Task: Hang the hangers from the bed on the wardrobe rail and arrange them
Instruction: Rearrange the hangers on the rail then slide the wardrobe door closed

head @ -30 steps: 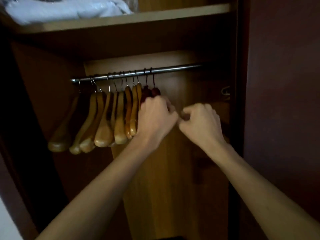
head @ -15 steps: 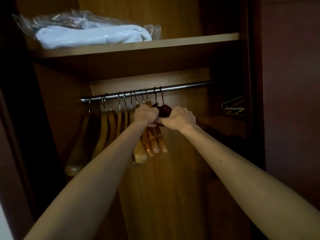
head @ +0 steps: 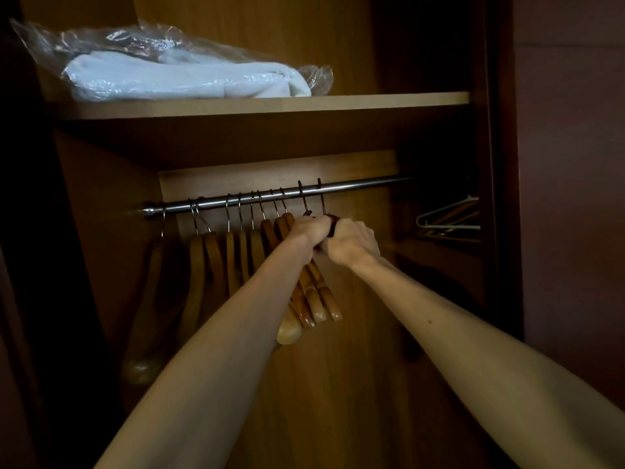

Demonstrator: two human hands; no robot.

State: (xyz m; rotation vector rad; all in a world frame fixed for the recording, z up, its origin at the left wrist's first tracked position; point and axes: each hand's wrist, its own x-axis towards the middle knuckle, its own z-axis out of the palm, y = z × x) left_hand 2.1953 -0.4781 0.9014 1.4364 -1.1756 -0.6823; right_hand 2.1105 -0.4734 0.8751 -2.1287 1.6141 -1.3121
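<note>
Dark wooden hangers (head: 333,222), two, hang at the right end of the tan wooden hangers (head: 236,255) on the steel rail (head: 355,186). Left hand (head: 309,230) and right hand (head: 351,242) clench them; best slide both hooks left together, evenly spaced.

A clear plastic bag (head: 169,62) of folded white linen lies on the shelf (head: 372,100), above and left of the fingers.
</note>
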